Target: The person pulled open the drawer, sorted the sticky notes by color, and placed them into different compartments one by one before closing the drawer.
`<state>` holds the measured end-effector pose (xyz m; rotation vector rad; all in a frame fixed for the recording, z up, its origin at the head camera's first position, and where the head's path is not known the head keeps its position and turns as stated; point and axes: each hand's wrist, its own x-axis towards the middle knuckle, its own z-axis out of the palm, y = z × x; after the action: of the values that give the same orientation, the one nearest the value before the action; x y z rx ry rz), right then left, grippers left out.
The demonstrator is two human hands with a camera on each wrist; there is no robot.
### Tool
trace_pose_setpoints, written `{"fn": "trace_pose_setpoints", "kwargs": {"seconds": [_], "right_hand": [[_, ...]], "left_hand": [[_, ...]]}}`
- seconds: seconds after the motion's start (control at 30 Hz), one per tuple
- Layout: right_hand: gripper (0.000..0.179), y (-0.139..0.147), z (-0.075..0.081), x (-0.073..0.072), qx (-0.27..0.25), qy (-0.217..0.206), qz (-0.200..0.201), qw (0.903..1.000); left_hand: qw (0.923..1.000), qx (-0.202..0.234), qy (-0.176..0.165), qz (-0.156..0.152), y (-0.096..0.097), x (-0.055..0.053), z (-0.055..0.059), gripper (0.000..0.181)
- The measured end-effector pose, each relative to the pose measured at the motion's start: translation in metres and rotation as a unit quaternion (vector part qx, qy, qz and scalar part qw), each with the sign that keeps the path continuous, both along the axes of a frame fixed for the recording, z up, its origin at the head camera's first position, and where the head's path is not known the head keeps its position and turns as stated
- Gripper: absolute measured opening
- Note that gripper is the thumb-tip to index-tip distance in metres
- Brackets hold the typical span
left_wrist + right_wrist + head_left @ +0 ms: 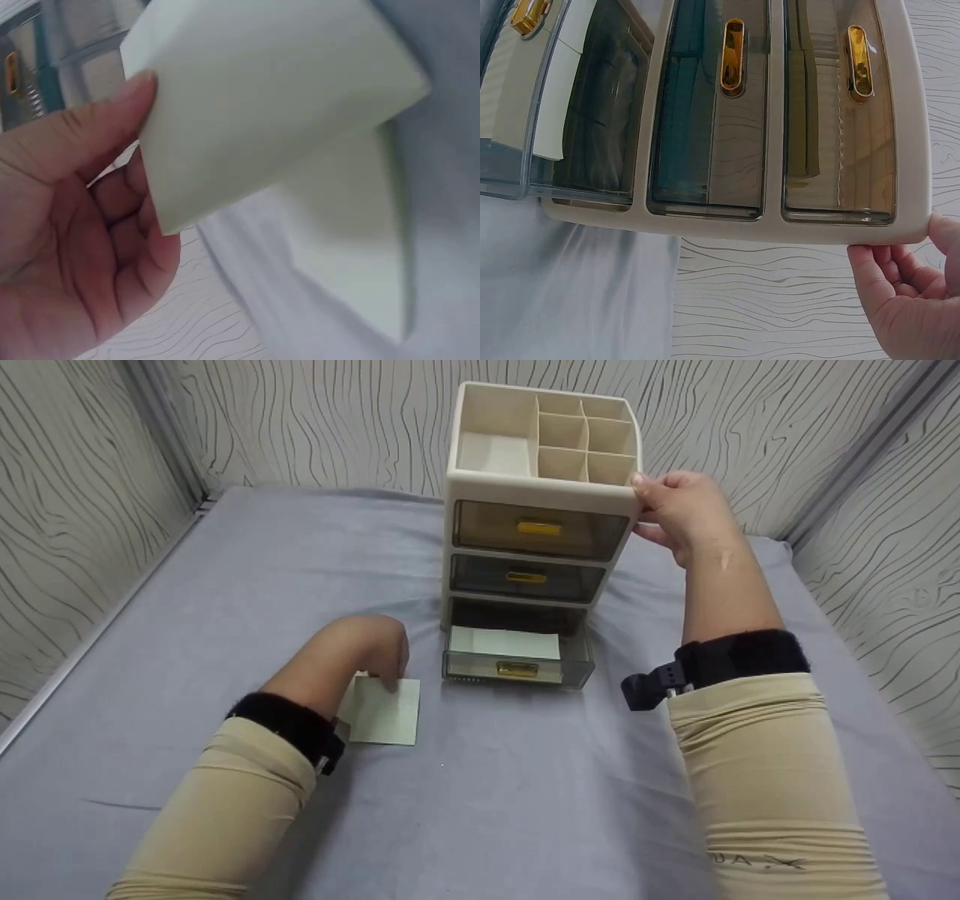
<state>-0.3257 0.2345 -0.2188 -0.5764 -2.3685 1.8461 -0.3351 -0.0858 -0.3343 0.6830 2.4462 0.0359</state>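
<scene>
My left hand (367,649) pinches a pale green square of paper (262,97) between thumb and fingers, low over the cloth. Below it in the left wrist view is a second pale green piece (349,225) with a darker green edge; whether the two are joined I cannot tell. A cream desktop drawer organizer (544,487) stands upright at the back. Its lowest drawer (577,671) is pulled out, with pale green paper (517,643) inside. My right hand (694,514) grips the organizer's upper right corner, thumb at the front edge.
The upper drawers are closed; the right wrist view shows blue-green contents (682,112) in one and olive-yellow contents (802,112) in another. Divided compartments (585,439) form the organizer's top. Grey-blue cloth (487,810) covers the table, with wood-patterned panels (315,420) behind and beside it.
</scene>
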Motion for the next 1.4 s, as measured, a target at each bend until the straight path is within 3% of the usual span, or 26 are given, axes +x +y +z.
{"fn": "trace_pose_setpoints", "kwargs": {"seconds": [0.2, 0.43, 0.57, 0.67, 0.73, 0.93, 1.03, 1.13, 1.23, 1.4], "right_hand": [[0.033, 0.0, 0.0, -0.001, 0.002, -0.003, -0.001, 1.0], [0.033, 0.001, 0.001, -0.001, -0.002, -0.003, -0.004, 1.0], [0.034, 0.001, 0.001, -0.001, 0.001, -0.005, -0.003, 1.0], [0.034, 0.002, 0.0, -0.001, 0.001, -0.003, -0.001, 1.0], [0.033, 0.002, 0.0, -0.001, -0.003, 0.001, 0.003, 1.0], [0.032, 0.001, -0.001, -0.001, -0.008, 0.005, 0.01, 0.9999], [0.032, 0.001, 0.0, 0.0, -0.007, 0.003, 0.008, 0.9999], [0.031, 0.001, 0.0, 0.0, -0.009, 0.003, 0.004, 0.9999], [0.03, 0.001, 0.0, 0.0, -0.012, 0.005, 0.003, 0.9999], [0.03, 0.001, -0.001, -0.001, -0.013, 0.006, 0.003, 0.9999]], "left_hand": [[0.996, 0.05, -0.071, 0.022, -0.003, 0.001, 0.019, 0.007], [0.9859, 0.136, -0.091, 0.034, -0.004, -0.001, 0.04, 0.015], [0.9722, 0.207, -0.087, 0.068, -0.002, -0.004, 0.046, 0.015], [0.9548, 0.268, -0.076, 0.102, 0.004, -0.007, 0.045, 0.013], [0.9391, 0.31, -0.065, 0.133, 0.009, -0.008, 0.041, 0.012], [0.8821, 0.407, -0.045, 0.232, 0.033, -0.01, 0.028, 0.011], [0.8651, 0.429, -0.026, 0.259, 0.043, -0.009, 0.023, 0.011], [0.8612, 0.432, 0.002, 0.267, 0.049, -0.009, 0.019, 0.013], [0.8636, 0.425, 0.02, 0.27, 0.054, -0.01, 0.015, 0.014], [0.8808, 0.392, 0.046, 0.262, 0.058, -0.01, 0.007, 0.013]]}}
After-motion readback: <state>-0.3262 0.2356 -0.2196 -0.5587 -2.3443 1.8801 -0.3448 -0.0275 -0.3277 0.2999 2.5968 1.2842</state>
